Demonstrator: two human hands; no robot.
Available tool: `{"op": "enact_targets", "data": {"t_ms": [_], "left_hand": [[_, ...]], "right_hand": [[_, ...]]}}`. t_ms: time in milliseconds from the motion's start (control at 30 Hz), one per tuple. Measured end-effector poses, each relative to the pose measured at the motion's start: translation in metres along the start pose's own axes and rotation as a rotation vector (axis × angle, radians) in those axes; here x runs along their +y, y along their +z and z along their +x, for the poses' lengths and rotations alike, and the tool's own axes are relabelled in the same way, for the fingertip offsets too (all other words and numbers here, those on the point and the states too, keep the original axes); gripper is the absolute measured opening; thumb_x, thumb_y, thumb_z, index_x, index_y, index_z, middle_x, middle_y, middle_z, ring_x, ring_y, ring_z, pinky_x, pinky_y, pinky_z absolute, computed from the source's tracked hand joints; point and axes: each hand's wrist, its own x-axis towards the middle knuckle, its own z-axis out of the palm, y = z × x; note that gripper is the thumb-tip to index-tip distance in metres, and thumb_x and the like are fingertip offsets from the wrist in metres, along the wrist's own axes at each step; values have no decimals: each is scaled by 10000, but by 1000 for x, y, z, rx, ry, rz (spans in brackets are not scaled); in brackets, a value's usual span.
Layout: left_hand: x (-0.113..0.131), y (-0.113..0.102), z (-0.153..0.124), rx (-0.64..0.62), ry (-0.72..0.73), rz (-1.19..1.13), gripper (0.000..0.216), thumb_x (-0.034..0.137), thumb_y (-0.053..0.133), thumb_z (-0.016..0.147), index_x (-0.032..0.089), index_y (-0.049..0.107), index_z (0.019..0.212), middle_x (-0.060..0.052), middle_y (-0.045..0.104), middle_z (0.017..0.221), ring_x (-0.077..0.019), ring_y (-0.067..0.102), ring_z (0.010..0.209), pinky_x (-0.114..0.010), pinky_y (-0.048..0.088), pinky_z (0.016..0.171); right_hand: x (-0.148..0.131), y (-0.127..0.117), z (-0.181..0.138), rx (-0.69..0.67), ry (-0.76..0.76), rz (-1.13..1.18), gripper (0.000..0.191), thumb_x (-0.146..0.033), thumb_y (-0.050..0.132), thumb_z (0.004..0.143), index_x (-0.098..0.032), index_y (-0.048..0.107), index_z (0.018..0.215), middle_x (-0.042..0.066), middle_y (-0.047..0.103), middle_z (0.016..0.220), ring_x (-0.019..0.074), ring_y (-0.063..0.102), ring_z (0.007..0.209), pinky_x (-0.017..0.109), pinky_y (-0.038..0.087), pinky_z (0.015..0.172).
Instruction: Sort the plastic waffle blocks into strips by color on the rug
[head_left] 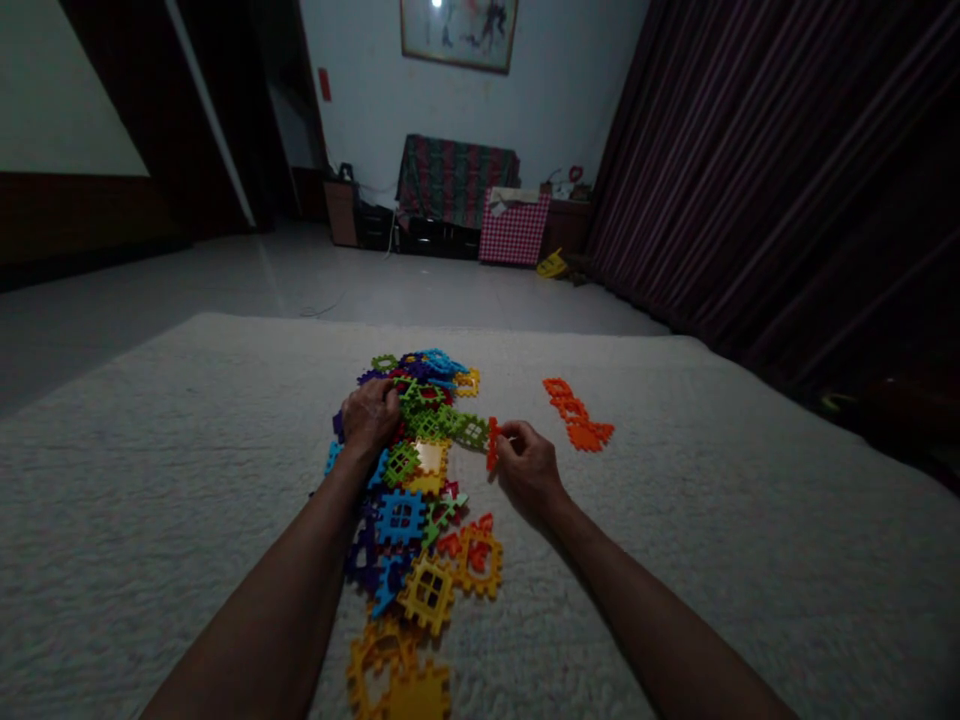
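Note:
My right hand (529, 465) pinches an orange interlocking plastic tile (492, 444), seen nearly edge-on, just right of the pile. Beside it lies a green window tile (472, 431). My left hand (372, 412) rests on the far left of the pile, fingers curled down by the green tiles (412, 392); what they grip is hidden. Nearer me in the pile are a blue window tile (401, 517), a yellow window tile (429, 592) and a yellow-orange frame (480, 562) with small orange pieces. Off to the right, several orange tiles (574, 412) form a separate group.
A pale quilted mat (712, 500) lies under the pieces. Yellow tiles (416, 692) are closest to me. Beyond the mat are a tiled floor (262, 270), low furniture under a patterned cloth (457, 180), and a dark curtain (712, 170) on the right.

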Motion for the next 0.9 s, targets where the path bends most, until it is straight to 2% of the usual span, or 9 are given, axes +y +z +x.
{"op": "enact_targets", "data": {"t_ms": [67,167,233,400,500,600,700,800,900], "left_hand": [[-1,0,0,2,7,0,320,283,447,910,238,697,1106,-56,714,1183,-241,651,1082,-356,468,977],[-1,1,1,5,14,-3,319,281,446,909,239,699,1098,-58,714,1180,-239,649,1086,-353,470,979],[-1,1,1,6,14,-1,315,279,444,908,241,701,1087,-60,713,1177,-239,649,1084,-354,472,975],[-1,1,1,9,5,-3,301,282,453,904,257,703,1071,-49,716,1165,-232,648,1083,-346,473,973],[-1,1,1,5,-3,-9,310,279,449,905,252,700,1086,-49,715,1169,-227,647,1087,-340,469,977],[-1,1,1,-3,0,-7,322,282,444,911,242,697,1106,-52,713,1179,-229,645,1092,-339,467,978],[0,-1,0,-18,5,3,328,281,437,916,239,699,1109,-55,711,1185,-232,646,1086,-340,470,963],[1,-2,1,-28,-3,2,329,275,438,916,240,701,1109,-54,710,1187,-231,644,1086,-342,471,959],[2,-3,1,-24,-4,-10,329,272,442,915,231,701,1113,-62,708,1189,-238,641,1092,-355,467,971]], "right_hand": [[5,-1,9,32,41,50,225,-398,569,767,-184,619,813,-6,624,673,130,576,598,227,453,530],[8,-7,20,-68,106,109,217,-393,626,689,-181,619,735,-16,613,648,117,550,577,223,447,516],[9,-14,27,-61,168,199,235,-396,672,642,-183,617,728,-31,597,621,106,525,544,218,438,491],[16,-39,45,285,294,657,312,-432,745,624,-219,574,776,-31,633,677,110,596,601,209,501,532],[20,-47,46,314,413,804,307,-428,758,643,-225,552,747,1,677,730,124,638,650,191,493,500],[16,-45,36,133,434,682,285,-363,779,614,-213,611,789,16,701,764,114,609,605,185,455,462],[3,-39,19,-277,351,404,267,-341,759,632,-190,691,841,7,690,702,95,545,533,187,415,456],[-12,-36,6,-707,231,169,171,-306,718,668,-171,730,772,2,672,639,99,548,539,198,413,499],[-24,-37,2,-954,84,5,145,-265,700,667,-187,753,777,-1,716,722,124,607,638,219,454,598]]}}
